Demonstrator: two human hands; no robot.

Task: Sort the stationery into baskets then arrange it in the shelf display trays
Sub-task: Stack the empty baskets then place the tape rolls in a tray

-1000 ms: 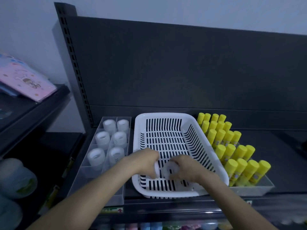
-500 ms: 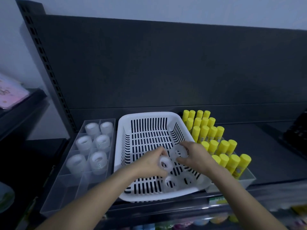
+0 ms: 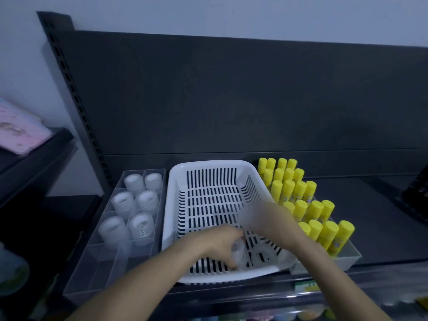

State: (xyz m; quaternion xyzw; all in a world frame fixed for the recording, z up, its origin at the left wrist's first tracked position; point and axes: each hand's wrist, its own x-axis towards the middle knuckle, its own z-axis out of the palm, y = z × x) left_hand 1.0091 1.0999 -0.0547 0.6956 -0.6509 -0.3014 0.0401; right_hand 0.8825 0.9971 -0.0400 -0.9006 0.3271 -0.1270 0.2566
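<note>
A tall dark grey metal back panel (image 3: 231, 100) fills most of the view, and below it a dark shelf board (image 3: 375, 228) carries everything. In the middle of the shelf board stands a white slotted plastic basket (image 3: 176, 205), rectangular, with its long side running away from the person. Just beside it on the left lies a clear divided plastic tray (image 3: 92, 274). It has 2 columns of compartments, and the 3 back rows hold 6 stacks of clear tape rolls (image 3: 141, 225), 1 stack in each compartment. Close against the right side of the basket is a second clear plastic tray (image 3: 347, 258), packed with yellow glue sticks (image 3: 298, 191) that stand in rows and lean a little. Far at the left, on a neighbouring dark shelf, rests a pink printed packet (image 3: 20, 133).

Both bare arms reach into the basket from the front. The left hand (image 3: 220, 242) is low near the front wall, and its grip is closed around a single clear tape roll (image 3: 238, 250), with the fingers curled over it. The right hand (image 3: 266, 218) is above the right part of the basket floor, but it is blurred, so I cannot tell whether its grip is open or closed, or if it holds something. On the basket floor, in the front right corner, lie some loose clear tape rolls (image 3: 261, 256); their number is not clear.
</note>
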